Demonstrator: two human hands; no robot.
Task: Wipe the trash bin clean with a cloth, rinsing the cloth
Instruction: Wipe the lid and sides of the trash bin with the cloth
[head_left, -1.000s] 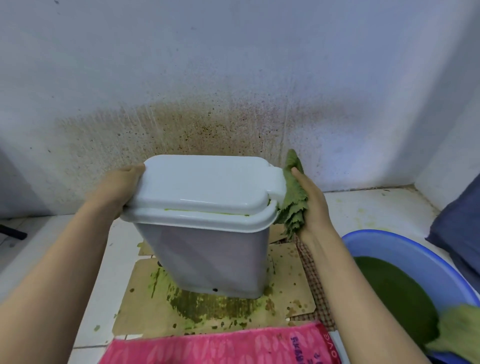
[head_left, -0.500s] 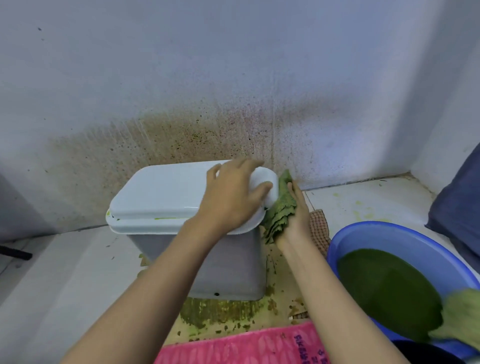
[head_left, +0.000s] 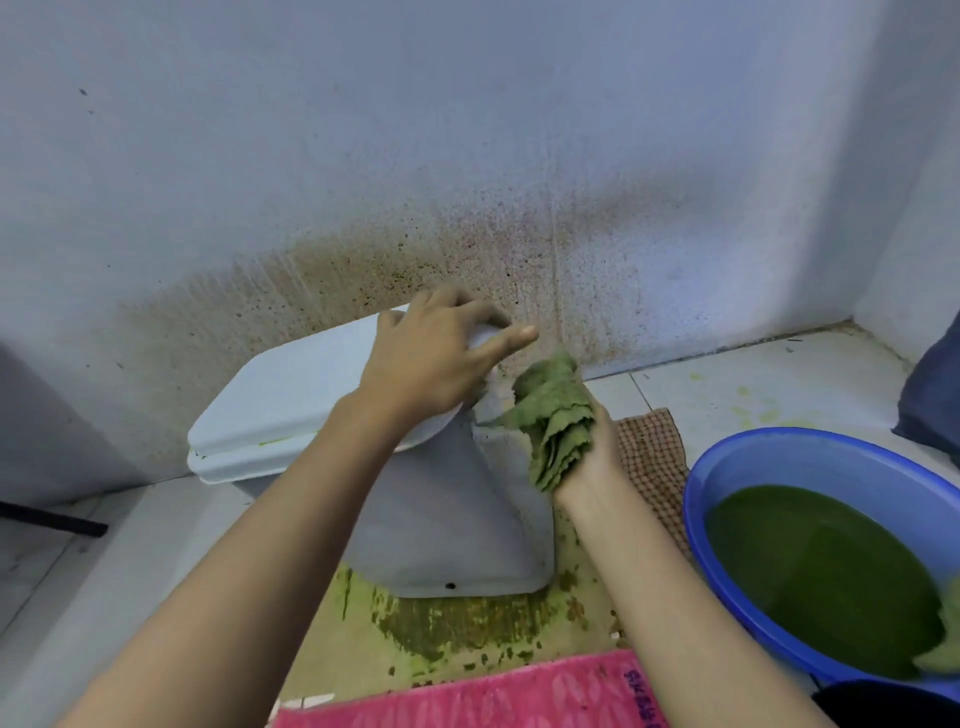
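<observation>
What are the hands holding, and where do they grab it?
Left hand grips the white plastic trash bin's lid at its right end. Right hand holds the bunched green cloth by its lower part.

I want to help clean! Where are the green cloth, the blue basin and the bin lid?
green cloth (head_left: 558, 415), head view, on its folded middle.
blue basin (head_left: 769, 465), head view, on its inner wall.
bin lid (head_left: 280, 395), head view, on its bare top.
</observation>
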